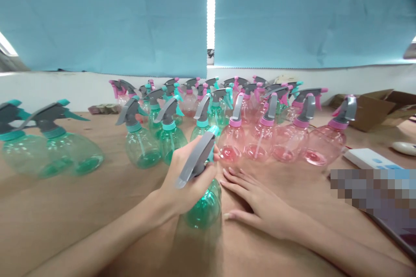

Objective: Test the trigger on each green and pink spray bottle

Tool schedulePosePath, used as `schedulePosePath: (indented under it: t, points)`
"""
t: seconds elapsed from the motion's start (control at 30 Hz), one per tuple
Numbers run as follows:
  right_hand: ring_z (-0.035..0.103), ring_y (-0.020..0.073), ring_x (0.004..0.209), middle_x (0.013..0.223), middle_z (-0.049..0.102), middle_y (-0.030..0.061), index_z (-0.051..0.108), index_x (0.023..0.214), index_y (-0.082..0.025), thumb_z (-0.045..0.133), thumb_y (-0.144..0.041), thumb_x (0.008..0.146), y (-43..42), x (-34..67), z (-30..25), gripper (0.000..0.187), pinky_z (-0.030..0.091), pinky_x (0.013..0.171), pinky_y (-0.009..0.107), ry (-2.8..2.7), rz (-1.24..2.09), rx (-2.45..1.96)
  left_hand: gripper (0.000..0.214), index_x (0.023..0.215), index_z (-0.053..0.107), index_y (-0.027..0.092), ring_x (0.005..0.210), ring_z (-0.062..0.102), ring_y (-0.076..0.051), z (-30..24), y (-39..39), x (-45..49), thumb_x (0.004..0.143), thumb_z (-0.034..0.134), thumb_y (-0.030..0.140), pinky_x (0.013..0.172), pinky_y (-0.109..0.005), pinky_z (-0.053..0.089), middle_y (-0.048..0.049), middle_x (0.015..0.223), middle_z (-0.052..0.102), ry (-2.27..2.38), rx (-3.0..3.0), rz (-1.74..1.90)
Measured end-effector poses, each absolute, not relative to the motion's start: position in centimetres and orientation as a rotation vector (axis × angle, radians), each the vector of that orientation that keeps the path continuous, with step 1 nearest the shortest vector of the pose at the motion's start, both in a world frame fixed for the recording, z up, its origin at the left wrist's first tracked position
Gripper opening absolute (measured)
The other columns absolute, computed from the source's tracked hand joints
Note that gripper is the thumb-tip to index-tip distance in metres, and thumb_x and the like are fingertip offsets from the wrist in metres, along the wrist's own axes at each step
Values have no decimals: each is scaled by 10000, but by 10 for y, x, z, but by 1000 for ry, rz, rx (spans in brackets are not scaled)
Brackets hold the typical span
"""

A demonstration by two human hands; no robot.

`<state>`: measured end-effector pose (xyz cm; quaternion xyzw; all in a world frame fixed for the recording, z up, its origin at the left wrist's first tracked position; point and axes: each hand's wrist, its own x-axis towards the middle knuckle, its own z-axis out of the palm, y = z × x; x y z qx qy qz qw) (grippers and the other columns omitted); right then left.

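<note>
My left hand (186, 173) is wrapped round the neck of a green spray bottle (203, 210), just under its grey and teal trigger head. The bottle is in front of me, near the middle of the table. To its right, my right hand (256, 199) lies on the tabletop with the fingers stretched out, apart from the bottle. Ahead of it stands a row of pink spray bottles (259, 140) with grey and pink heads. Beyond my left hand are several green spray bottles (143, 145) with grey and teal heads.
More green spray bottles (73, 153) stand at the left. Mixed pink and green ones crowd the back by the wall (48, 91). At the right are a cardboard box (370, 108), a white box (367, 158) and a blurred-out dark flat object. Blue blinds (104, 17) hang behind.
</note>
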<state>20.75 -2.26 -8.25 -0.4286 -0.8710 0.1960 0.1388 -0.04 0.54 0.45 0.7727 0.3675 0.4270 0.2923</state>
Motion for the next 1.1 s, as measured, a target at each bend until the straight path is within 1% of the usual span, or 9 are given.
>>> schedulePosePath:
  t: [0.1,0.23,0.33,0.4,0.53,0.67,0.8,0.97,1.1]
  points:
    - [209,311,1466,1565,310,87,343,1507,-203,469,-650,917,-23,208,-83,751,199,1185,559,-2503,565,-1239,42,806,530,226,524,416,-117,3,6,-2,772,511,210,487,-277,343,21,679,499,983,2040,1127]
    - [219,308,1464,1558,335,79,328,1514,-237,494,-631,916,-23,208,-83,736,202,1185,556,-2486,567,-1239,149,926,541,244,504,375,-118,1,6,-2,778,520,232,504,-286,360,30,690,483,989,2023,1120]
    - [228,309,1462,1555,346,73,311,1519,-261,519,-617,911,-23,207,-83,734,207,1183,559,-2477,567,-1239,48,830,524,243,531,416,-127,0,5,-2,784,522,258,565,-303,423,23,708,504,1027,2053,1148]
    - [231,310,1461,1555,345,76,311,1519,-255,522,-615,910,-23,207,-82,739,206,1183,559,-2477,569,-1243,27,782,507,241,554,448,-133,-1,5,-2,789,520,264,601,-311,452,20,708,516,1037,2078,1163]
    - [214,301,1467,1564,325,74,321,1517,-230,495,-630,915,-23,207,-82,743,198,1189,546,-2500,572,-1260,25,807,510,236,556,475,-129,-2,6,-2,794,520,254,595,-300,470,24,704,532,1025,2075,1175]
    - [206,292,1470,1566,321,68,311,1521,-231,480,-634,921,-23,208,-82,743,187,1193,538,-2515,560,-1265,102,897,545,234,530,486,-118,-2,6,-3,799,542,264,592,-297,485,23,739,576,1017,2058,1148]
    - [205,293,1470,1568,316,69,315,1520,-220,467,-642,923,-23,208,-81,747,188,1191,543,-2531,548,-1274,120,931,565,235,493,457,-109,-2,5,-2,818,540,267,565,-288,469,38,677,546,1003,2042,1143]
    - [209,283,1470,1575,295,56,329,1513,-229,459,-631,933,-22,209,-81,718,190,1193,535,-2524,566,-1269,232,1061,570,236,509,461,-114,-2,5,-2,835,526,265,515,-263,416,43,662,514,987,2041,1126]
    - [193,277,1474,1584,264,45,342,1508,-222,420,-658,934,-22,210,-82,725,174,1199,524,-2543,582,-1296,209,1037,562,223,510,454,-110,-4,5,-4,833,518,233,519,-249,411,54,632,482,968,2063,1126]
